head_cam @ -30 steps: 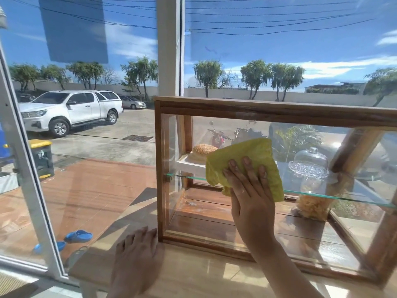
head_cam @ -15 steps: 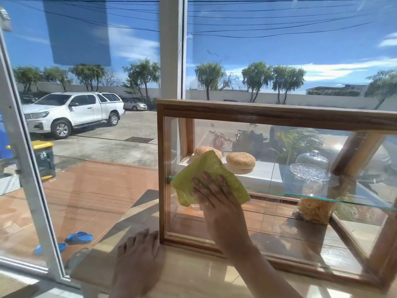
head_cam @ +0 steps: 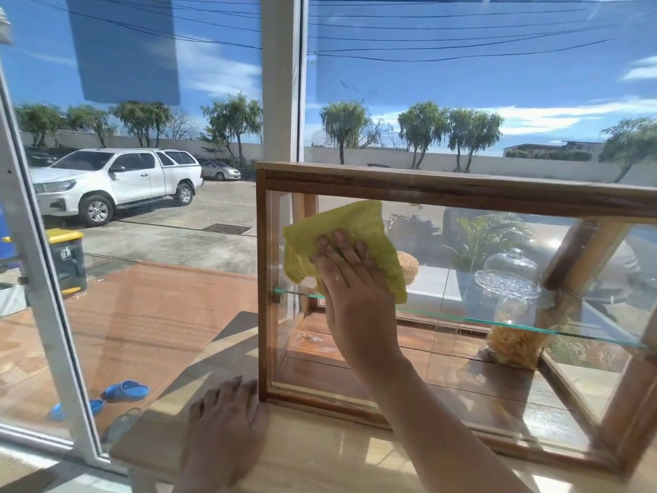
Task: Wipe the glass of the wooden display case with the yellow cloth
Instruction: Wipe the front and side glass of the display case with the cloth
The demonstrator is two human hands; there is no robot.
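The wooden display case stands on a light wooden table by the window. My right hand presses the yellow cloth flat against the upper left part of the case's front glass, fingers straight and pointing up. My left hand rests flat on the table, touching the case's lower left corner. Inside, a glass shelf carries a seeded bun, partly hidden by the cloth, and a glass cake dome.
A jar of yellow pasta sits on the case floor at the right. Behind the table is a large window with a white frame. Outside are a white pickup, a yellow-lidded bin and blue sandals.
My right hand slid the cloth from the middle of the glass down to the left, then up toward the top left corner. The left hand stayed on the table.
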